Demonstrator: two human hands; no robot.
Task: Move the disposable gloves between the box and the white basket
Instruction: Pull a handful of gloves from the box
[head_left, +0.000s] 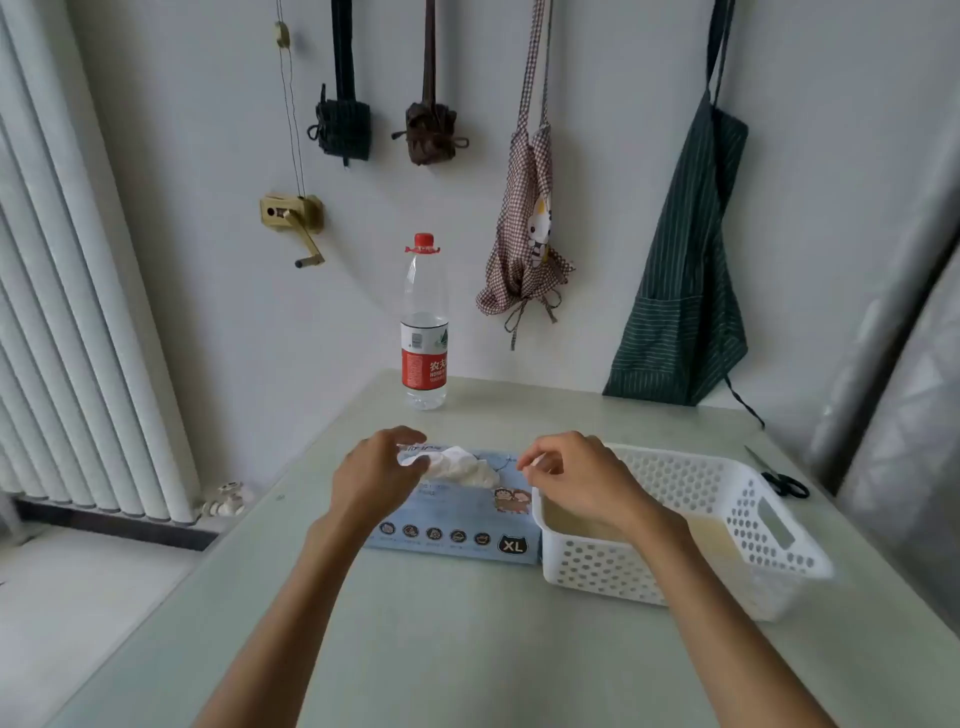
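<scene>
— Gloves? 
— Crumpled white disposable gloves (460, 467) atop blue box (457, 525), flat on table (415, 649), touching white basket (727, 525).
— Hands?
— Left hand (374, 478): fingertips pinching glove bundle. Right hand (576, 478): fingers curled above basket corner, thumb meeting forefinger; anything pinched, cannot tell.
— Other?
— Water bottle (424, 327) behind; scissors (782, 480) right of basket.

The pale table (467, 649) carries a glove box (457, 540), white basket (675, 571), water bottle (424, 332) and scissors (782, 480).
</scene>
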